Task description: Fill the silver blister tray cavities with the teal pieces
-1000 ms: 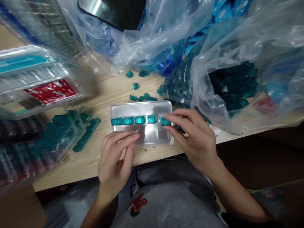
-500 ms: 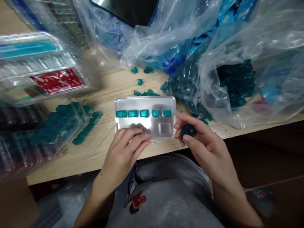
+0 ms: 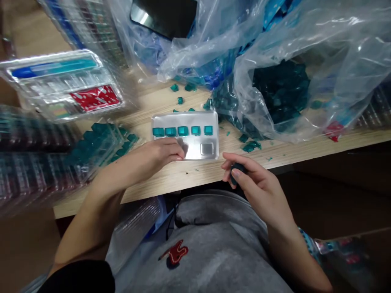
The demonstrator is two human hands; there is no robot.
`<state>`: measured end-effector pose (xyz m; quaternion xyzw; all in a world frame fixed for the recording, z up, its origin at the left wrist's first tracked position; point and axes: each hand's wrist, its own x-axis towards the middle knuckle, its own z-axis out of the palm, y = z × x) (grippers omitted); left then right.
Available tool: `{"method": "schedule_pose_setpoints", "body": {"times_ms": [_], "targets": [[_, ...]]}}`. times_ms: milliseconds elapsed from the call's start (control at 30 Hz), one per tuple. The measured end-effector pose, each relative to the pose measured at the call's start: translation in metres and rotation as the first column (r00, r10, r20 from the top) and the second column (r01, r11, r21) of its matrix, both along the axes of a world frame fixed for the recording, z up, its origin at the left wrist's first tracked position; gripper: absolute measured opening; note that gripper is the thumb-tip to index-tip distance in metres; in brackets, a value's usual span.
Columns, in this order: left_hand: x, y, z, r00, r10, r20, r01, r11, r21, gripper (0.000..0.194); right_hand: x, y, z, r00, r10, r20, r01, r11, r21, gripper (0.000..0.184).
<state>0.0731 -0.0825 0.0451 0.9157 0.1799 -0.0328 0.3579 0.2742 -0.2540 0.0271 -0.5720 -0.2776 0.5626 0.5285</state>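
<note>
A clear plastic tray point(image 3: 210, 121) lies on the wooden table point(image 3: 195, 173) near its front edge. A row of several teal plastic pieces point(image 3: 182, 131) fills its upper pockets. One square pocket at its lower right is bare. My left hand point(image 3: 159, 154) rests on the tray's lower left corner with its fingers curled and pressed down. My right hand point(image 3: 253, 183) hovers off the table's front edge, to the right of the tray, closed round a small dark teal piece point(image 3: 236, 169).
Large clear plastic bags point(image 3: 293, 69) full of teal pieces crowd the back right. Loose teal pieces point(image 3: 250, 144) lie beside the tray. Stacked clear trays point(image 3: 45, 154) with teal pieces stand at left, and a packaged box point(image 3: 67, 81) behind them. A dark tablet point(image 3: 165, 14) sits at the back.
My right hand put a teal piece in the row's last pocket, then drew back toward me off the table edge holding a dark piece. My left hand slid onto the tray's lower left corner.
</note>
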Motion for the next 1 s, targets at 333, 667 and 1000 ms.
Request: {"method": "schedule_pose_setpoints", "body": {"times_ms": [333,667,1000], "targets": [[0.001,-0.018,-0.005,0.992,0.047,-0.116,-0.014,0.963,0.268,0.027,0.000,0.004,-0.002,0.995,0.069,0.075,-0.067,0.997,-0.025,0.018],[-0.009,-0.023,0.022,0.986,0.119,0.121,-0.139,0.974,0.178,0.020,-0.032,0.018,-0.009,0.959,0.283,-0.018,-0.283,0.956,-0.075,0.022],[0.000,-0.003,0.010,0.996,0.088,0.031,-0.077,0.962,-0.263,0.023,-0.051,0.036,-0.017,0.991,0.073,-0.109,-0.082,0.993,-0.086,0.026]]}}
